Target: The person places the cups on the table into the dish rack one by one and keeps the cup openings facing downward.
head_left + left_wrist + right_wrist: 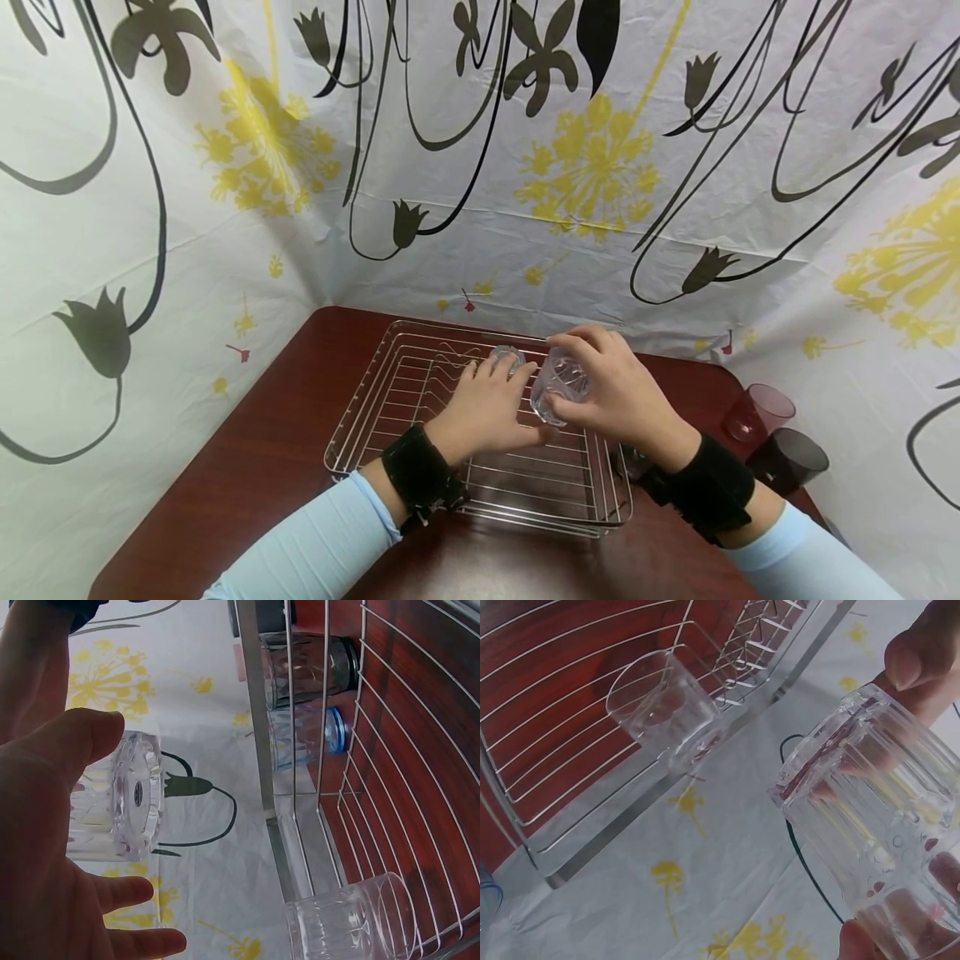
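Note:
My right hand (611, 392) grips a clear faceted glass (558, 387) and holds it tilted above the wire rack (480, 517). The thick, fluted base of this glass shows in the left wrist view. Close on its left is my left hand (487, 408), fingers spread and thumb stretched toward the glass; whether they touch cannot be made out. Another clear glass (664, 712) stands rim down on the rack's wires at the back. In the head view, the left fingers partly cover that second glass.
Right of the rack, a pink glass (757, 412) and a dark glass (787, 462) stand on the red-brown table (247, 467). A blue-tinted glass (307, 735) appears beyond the rack in the left wrist view. Patterned cloth (465, 183) hangs behind and at both sides.

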The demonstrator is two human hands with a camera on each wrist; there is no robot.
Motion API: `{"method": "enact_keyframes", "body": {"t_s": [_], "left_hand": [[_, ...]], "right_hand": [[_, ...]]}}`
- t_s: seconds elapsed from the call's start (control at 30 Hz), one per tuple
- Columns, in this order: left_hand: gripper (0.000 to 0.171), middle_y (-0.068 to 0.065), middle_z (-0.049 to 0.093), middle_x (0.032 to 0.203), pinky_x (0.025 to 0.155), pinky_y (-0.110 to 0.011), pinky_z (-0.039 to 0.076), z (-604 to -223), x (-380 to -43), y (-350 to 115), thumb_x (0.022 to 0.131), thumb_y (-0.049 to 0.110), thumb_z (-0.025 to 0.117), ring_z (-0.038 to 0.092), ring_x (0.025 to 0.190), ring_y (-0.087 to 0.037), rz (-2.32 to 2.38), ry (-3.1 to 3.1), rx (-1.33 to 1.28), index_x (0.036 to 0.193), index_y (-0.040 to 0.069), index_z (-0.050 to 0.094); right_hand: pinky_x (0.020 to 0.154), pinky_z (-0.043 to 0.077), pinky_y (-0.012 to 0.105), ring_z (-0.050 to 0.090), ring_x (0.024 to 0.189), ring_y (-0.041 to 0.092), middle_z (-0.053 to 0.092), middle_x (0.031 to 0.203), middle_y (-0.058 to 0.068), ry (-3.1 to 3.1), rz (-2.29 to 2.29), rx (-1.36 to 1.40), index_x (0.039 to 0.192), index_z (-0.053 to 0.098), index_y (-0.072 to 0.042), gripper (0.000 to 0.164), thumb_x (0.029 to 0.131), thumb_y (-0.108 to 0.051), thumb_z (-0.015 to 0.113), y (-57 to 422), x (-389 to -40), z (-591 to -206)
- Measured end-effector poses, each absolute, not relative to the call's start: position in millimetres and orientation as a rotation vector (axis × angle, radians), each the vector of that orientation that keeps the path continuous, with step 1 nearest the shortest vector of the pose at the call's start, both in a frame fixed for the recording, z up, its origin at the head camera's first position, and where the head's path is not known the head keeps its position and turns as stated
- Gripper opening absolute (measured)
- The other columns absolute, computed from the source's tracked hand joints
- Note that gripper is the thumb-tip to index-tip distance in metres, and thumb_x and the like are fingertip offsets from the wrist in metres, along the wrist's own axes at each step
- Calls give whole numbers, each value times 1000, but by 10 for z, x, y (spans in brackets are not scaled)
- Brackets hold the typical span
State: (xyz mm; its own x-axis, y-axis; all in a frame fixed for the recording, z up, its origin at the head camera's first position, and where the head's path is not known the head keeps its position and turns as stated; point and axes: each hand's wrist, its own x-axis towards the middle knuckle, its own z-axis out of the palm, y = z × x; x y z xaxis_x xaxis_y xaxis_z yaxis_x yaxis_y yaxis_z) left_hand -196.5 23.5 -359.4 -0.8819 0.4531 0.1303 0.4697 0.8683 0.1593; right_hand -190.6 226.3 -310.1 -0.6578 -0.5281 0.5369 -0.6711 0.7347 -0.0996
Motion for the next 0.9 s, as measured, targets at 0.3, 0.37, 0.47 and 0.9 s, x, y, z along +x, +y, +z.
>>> {"method": "enact_keyframes", "body": {"t_s": [0.3,0.37,0.47,0.9], "left_hand": [[104,-10,35,160,115,-59,30,-3621,-1971,250,78,84,54,35,146,-35,-339,-2968,-730,159,24,28],[104,-9,36,160,115,-58,31,-3626,-1975,247,79,84,53,36,146,-34,-356,-2971,-727,159,22,28],[104,-8,40,158,114,-57,33,-3628,-1978,243,79,83,54,39,144,-32,-381,-2968,-729,158,19,31],[85,0,54,145,107,-54,41,-3600,-1969,209,77,61,73,57,125,-28,-597,-2947,-773,148,23,46]], "right_hand": [[92,46,45,52,117,28,56,128,5,-2437,464,948,133,60,-18,64,75,-36,81,2199,-1881,-3126],[91,46,44,52,116,28,56,129,5,-2435,475,954,133,60,-18,64,75,-35,81,2192,-1879,-3131],[90,46,43,52,116,27,56,128,6,-2434,493,963,133,59,-17,64,75,-35,82,2185,-1883,-3141],[88,49,41,54,111,22,56,127,5,-2434,573,981,134,57,-15,68,74,-33,84,2243,-1899,-3209]]}}
